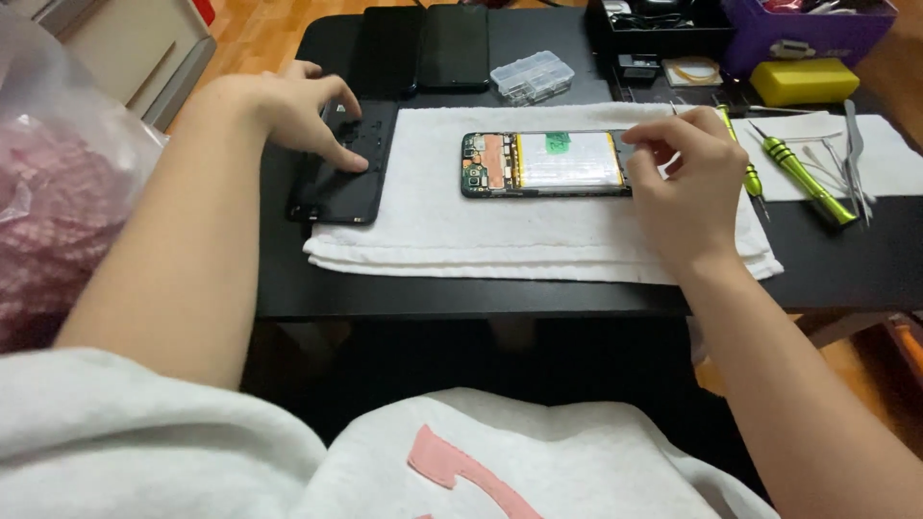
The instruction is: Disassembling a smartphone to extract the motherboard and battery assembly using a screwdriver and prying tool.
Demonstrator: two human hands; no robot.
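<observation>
Left hand (306, 117), at 10 o'clock, presses fingertips flat on the black back cover (344, 163) at the white towel's (433, 231) left edge, grasping nothing. Opened phone (544, 164) lies mid-towel, battery up. Right hand (685, 173), at 2 o'clock, pinches the phone's right end; green screwdrivers (803, 178) lie just beside at 3 o'clock.

**Free room and obstacles on the black table**

Bare white folded towel (433, 226) between the black phone back cover (341, 178) at 9 o'clock and the opened phone with exposed battery (543, 163): open lane. Towel front strip at 6 o'clock open too. At 12 o'clock, two dark phones (423, 48) and a clear plastic parts box (531, 77) block. At 3 o'clock, green-handled screwdrivers (803, 178) and metal tweezers (856, 154) crowd the white cloth; yellow sponge block (803, 82) behind.
</observation>
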